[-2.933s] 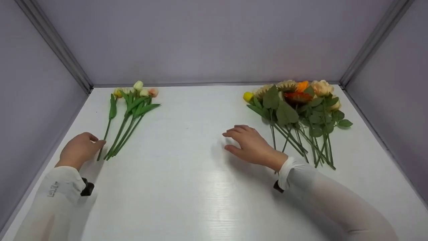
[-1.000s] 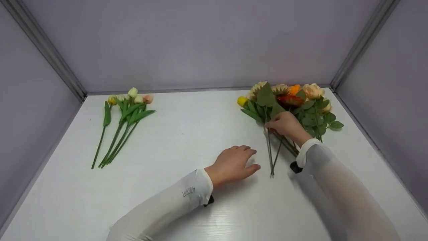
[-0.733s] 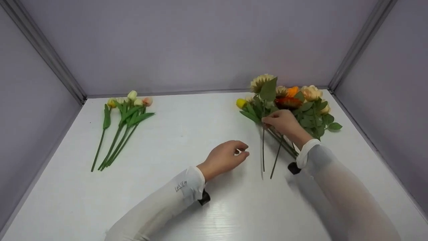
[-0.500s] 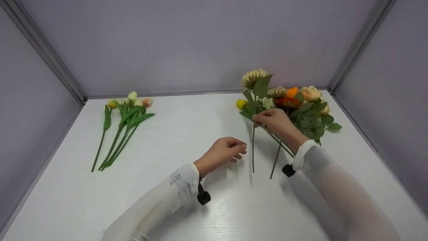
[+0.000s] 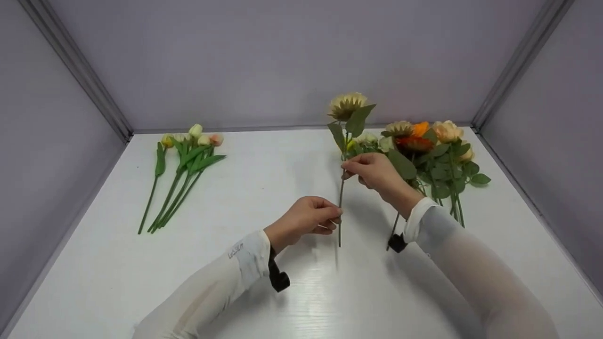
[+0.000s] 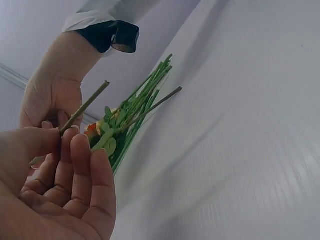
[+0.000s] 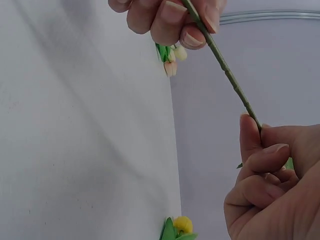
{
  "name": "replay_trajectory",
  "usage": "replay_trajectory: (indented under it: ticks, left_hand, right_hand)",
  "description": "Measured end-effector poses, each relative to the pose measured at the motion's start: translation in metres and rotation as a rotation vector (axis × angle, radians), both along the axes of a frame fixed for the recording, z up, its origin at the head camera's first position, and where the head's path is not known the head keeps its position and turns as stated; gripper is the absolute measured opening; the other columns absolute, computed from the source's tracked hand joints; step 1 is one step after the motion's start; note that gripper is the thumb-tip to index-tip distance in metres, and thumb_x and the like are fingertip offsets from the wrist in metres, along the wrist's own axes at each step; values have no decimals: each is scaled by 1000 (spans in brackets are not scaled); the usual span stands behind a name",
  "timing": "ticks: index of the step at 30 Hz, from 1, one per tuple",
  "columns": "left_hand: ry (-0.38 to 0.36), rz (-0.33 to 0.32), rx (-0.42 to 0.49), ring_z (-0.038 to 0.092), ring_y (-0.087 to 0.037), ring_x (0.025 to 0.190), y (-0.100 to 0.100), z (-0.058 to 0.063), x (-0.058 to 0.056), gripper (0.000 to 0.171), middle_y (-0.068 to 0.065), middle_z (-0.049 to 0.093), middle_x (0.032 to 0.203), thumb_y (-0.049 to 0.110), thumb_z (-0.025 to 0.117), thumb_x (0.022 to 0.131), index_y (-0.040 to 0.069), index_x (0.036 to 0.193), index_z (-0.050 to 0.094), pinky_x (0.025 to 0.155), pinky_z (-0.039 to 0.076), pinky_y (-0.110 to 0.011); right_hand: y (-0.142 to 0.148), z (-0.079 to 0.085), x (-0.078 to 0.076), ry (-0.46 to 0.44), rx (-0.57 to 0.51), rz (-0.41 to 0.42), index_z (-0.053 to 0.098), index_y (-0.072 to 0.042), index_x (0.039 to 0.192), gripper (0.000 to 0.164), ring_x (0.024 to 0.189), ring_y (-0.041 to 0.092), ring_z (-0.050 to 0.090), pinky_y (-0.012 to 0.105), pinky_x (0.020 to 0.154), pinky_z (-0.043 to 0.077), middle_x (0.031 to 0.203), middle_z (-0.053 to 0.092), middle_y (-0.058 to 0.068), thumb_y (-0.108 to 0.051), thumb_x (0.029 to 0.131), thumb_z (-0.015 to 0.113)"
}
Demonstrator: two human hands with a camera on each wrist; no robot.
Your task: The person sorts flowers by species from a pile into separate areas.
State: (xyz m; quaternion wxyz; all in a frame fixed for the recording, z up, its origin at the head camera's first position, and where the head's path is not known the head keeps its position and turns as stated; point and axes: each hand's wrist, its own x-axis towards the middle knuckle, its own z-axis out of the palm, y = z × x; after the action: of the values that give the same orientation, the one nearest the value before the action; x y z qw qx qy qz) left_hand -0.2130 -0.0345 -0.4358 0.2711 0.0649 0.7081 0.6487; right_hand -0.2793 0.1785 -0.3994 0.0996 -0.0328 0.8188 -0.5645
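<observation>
A: State of the grip?

B: Both hands on one stem. Right hand [image 5: 377,175]: thumb and fingertips pinch the stem [image 5: 340,194], a little below the leaves. Left hand [image 5: 305,217]: thumb and forefinger pinch the same stem lower down, near its cut end; other fingers loosely curled.

A: Position of the flower?

B: Cream dahlia-like flower [image 5: 347,107], near upright, bloom above the right-hand pinch, two green leaves [image 5: 359,120] between bloom and pinch. A short piece of stem protrudes below the left-hand pinch, tip held off the white table [image 5: 254,188].

A: Around the grip?

B: Right of it, partly hidden by the right hand and forearm: orange-red flower [image 5: 414,144], peach roses [image 5: 447,132], green foliage. Well to its left: tulips [image 5: 193,157] lying flat, the yellow one's stem apart from the rest.
</observation>
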Motion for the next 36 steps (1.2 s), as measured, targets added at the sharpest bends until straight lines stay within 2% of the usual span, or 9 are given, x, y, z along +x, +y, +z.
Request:
replay_trajectory:
  ticks: [7,11,15,19,21,24,27,32,36]
  left_hand:
    - [-23,12,8,69,-18,80,-18,0,-1,32,-11,72,93,18,73,94,-7,114,70,77,61,-34]
    - [-2,43,-28,69,-18,79,-37,3,-6,33,-12,71,93,16,72,94,-9,115,68,76,61,-34]
    - [30,95,-114,70,-19,80,-68,6,-14,31,-13,71,95,17,71,97,-7,115,68,76,61,-33]
    - [37,158,-220,70,-20,83,-104,9,-23,30,-14,70,99,18,69,99,-6,117,68,77,61,-34]
    - [33,183,-272,70,-20,85,-121,9,-29,30,-15,70,100,18,68,100,-5,117,68,78,61,-34]
    - [29,220,-346,70,-19,83,-144,4,-37,27,-14,70,99,18,67,100,-4,116,68,78,61,-33]
    - [20,241,-412,69,-17,80,-162,-2,-43,25,-12,70,96,18,66,100,-3,114,68,76,60,-31]
    - [3,246,-462,69,-15,76,-177,-9,-46,23,-10,70,92,19,67,100,-1,109,70,72,59,-29]
    - [41,232,-505,69,-17,76,-178,-10,-42,19,-11,71,92,17,68,98,-1,106,70,70,59,-29]
  right_hand:
    - [-14,-3,2,9,-33,54,78,-10,109,32,49,10,36,24,48,32,94,73,10,-39,98,70]
    - [-17,-3,4,36,11,84,76,-14,116,33,57,15,43,30,57,39,97,74,9,-41,101,65]
    - [-16,-6,8,42,52,124,74,-16,119,34,68,19,49,37,70,44,101,75,8,-43,102,63]
    - [-16,-11,12,52,103,155,72,-16,121,32,73,22,51,35,68,45,102,75,6,-40,103,62]
    - [-16,-15,15,67,126,166,71,-16,121,30,77,27,55,34,67,46,101,74,6,-38,103,62]
    - [-19,-19,19,91,167,191,71,-15,120,28,86,36,59,35,69,47,100,74,5,-37,104,62]
    - [-24,-22,23,111,212,219,71,-15,120,29,97,38,62,38,75,49,99,73,3,-36,103,62]
    - [-29,-24,27,126,263,245,71,-11,124,33,104,32,65,41,82,50,98,73,1,-35,103,62]
    - [-30,-26,28,108,275,246,70,-9,125,34,105,31,65,42,84,50,99,73,1,-35,104,62]
